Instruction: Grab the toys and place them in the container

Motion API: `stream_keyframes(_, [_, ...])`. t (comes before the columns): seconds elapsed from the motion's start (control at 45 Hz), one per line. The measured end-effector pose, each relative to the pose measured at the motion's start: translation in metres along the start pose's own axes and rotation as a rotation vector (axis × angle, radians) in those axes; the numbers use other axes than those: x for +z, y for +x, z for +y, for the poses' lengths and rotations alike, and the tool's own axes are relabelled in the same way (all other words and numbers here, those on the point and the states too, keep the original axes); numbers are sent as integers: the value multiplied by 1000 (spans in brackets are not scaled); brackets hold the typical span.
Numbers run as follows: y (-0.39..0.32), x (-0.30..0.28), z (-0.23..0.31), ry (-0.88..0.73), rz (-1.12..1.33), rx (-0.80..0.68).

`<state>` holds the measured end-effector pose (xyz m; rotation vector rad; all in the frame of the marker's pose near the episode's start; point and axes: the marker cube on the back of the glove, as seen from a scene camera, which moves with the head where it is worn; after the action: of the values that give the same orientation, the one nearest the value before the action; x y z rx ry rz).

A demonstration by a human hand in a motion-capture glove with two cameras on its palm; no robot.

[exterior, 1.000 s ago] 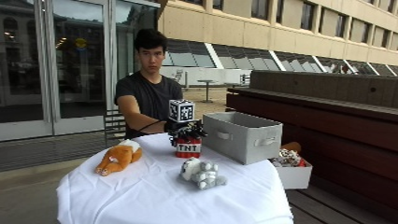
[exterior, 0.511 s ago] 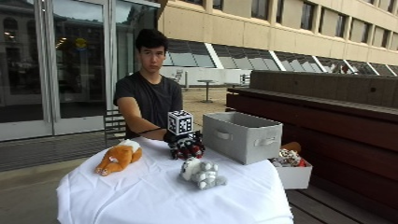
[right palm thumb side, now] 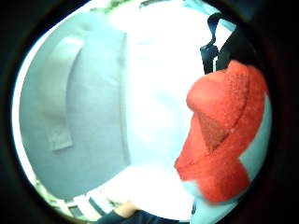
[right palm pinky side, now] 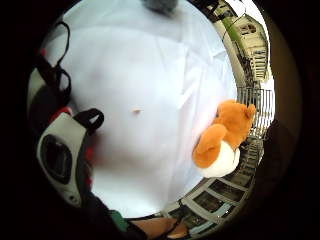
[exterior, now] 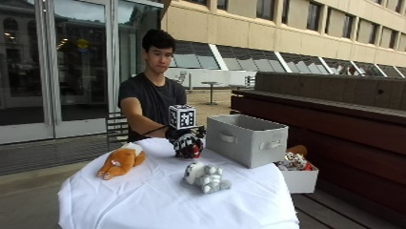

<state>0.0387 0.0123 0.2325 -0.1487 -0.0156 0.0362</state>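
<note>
Outdoors, beside glass doors and a long wooden bench, a round surface (exterior: pixel 158 200) draped in a white cloth carries the toys. A person in a dark shirt stands at its far edge. The gloved right hand (exterior: pixel 187 142) is low over the far middle of the cloth, just beside the grey container (exterior: pixel 246 140), with its fingers curled round a red toy (right palm thumb side: pixel 219 135). The thumb-side palm view shows the red, fuzzy fabric close against the palm, with the container's grey wall and its fabric handle next to it. No writing on the toy can be read in these views.

An orange and white plush (exterior: pixel 122 161) lies near the surface's edge on the side away from the container, well apart from the hand; the little-finger-side view shows it lying on the cloth too. A grey and white plush (exterior: pixel 204 176) lies nearer the front edge, in front of the hand and apart from it. The container stands upright at the far edge on the bench side. Beyond the surface, a white box (exterior: pixel 299 177) sits on the low bench with more toys in it.
</note>
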Motion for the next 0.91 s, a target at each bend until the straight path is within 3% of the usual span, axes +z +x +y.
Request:
stream_keyframes(0.133, [11,-43,-4,40,-44,53])
stream_keyframes(0.355, [12,-181,-17,214,-59,137])
stream_keyframes(0.578, [-49,-285,-26,325,-57,33])
stream_keyframes(0.733, [-139,-308,-18,363,-66,-91])
stream_keyframes(0.911, [-218,-284,-11,313,-49,-180])
